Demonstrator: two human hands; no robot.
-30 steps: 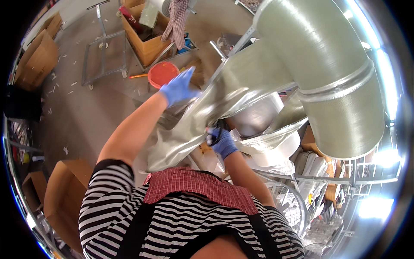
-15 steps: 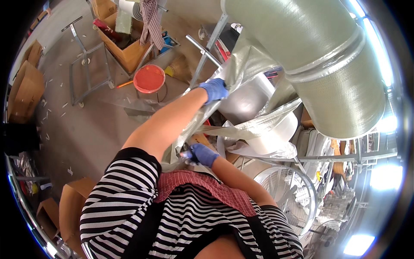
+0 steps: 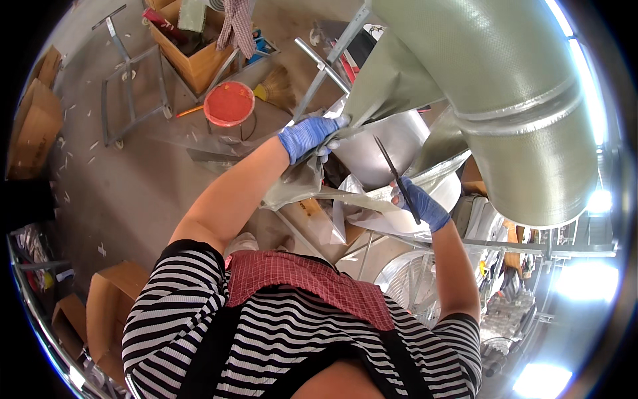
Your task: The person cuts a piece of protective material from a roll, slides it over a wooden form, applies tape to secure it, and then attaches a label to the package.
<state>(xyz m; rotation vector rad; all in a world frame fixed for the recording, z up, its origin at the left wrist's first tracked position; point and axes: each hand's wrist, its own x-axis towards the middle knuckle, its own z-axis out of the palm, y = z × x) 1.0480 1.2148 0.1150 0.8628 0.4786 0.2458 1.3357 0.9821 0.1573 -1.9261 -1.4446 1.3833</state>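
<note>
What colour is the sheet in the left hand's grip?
Silvery grey-green: the sheet shows best in the head view.

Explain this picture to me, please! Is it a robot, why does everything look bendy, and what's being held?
There's no robot here: it's a person with two hands, gloved in blue. The camera sits on the person's head and looks down. Its very wide, round lens makes straight things look curved.

The left hand grips a bunched-up part of a shiny grey-green sheet. The right hand holds a long, thin dark tool. It may be scissors, but I can't be sure. At the upper right is a big grey-green roll.

On the floor you can see a stool with a red top and little white scraps.
</note>
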